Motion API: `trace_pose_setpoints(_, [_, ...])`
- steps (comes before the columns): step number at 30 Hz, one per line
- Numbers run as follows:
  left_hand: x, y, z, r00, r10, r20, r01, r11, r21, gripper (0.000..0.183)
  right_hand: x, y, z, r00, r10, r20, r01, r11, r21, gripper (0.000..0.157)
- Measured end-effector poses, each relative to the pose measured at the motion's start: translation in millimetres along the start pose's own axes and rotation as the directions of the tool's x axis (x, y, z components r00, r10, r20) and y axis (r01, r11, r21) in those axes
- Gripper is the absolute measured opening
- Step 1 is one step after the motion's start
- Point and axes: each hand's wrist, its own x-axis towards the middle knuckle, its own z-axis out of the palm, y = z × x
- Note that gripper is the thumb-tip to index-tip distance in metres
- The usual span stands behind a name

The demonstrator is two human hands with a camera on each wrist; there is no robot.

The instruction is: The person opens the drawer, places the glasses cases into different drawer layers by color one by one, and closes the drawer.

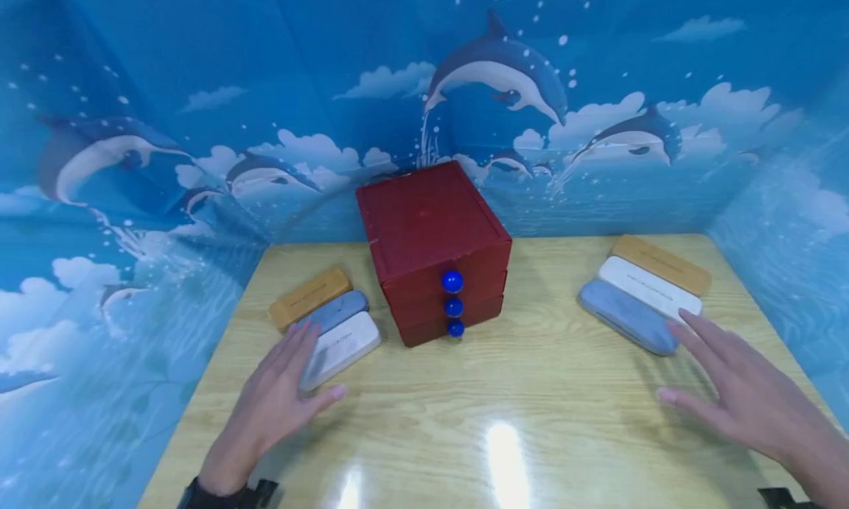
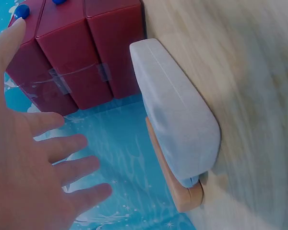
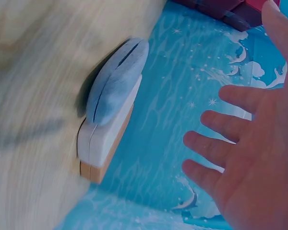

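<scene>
My left hand [image 1: 275,402] hovers with fingers spread near a white glasses case [image 1: 341,350], a blue glasses case [image 1: 337,311] and a tan glasses case [image 1: 310,297] lying side by side. It holds nothing. On the other side, my right hand [image 1: 746,391] is likewise spread and bare, close to a second row: a blue case [image 1: 626,317], a white case [image 1: 650,286] and a tan case [image 1: 661,264]. In the left wrist view the white case [image 2: 177,110] hides most of the blue one. Both palms appear above the table, apart from the cases.
Between the two rows, at the back, stands a dark red box of three stacked drawers [image 1: 431,222] with round blue knobs [image 1: 452,281]. A dolphin-printed cloth [image 1: 371,37] surrounds the wooden table [image 1: 530,391] at the back and sides.
</scene>
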Motion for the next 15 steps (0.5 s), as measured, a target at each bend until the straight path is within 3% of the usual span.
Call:
trace_pose_setpoints(5, [5.5, 4.3, -1.2, 0.998, -0.064, 0.019, 0.066, 0.991, -0.116, 0.101, 14.2, -4.4, -2.1, 0.993, 0.109, 0.053, -0.114, 0.989, 0.098, 0.094])
trace_pose_setpoints(12, [10.3, 11.0, -3.8, 0.981, -0.183, 0.063, 0.193, 0.942, -0.275, 0.100, 32.6, -4.6, -3.8, 0.988, 0.138, 0.068, -0.149, 0.967, 0.208, 0.088])
trace_pose_setpoints(15, [12.2, 12.9, -3.5, 0.977, -0.203, 0.068, 0.214, 0.921, -0.324, 0.099, 38.3, -1.7, -3.3, 0.988, 0.131, 0.076, -0.147, 0.952, 0.268, 0.084])
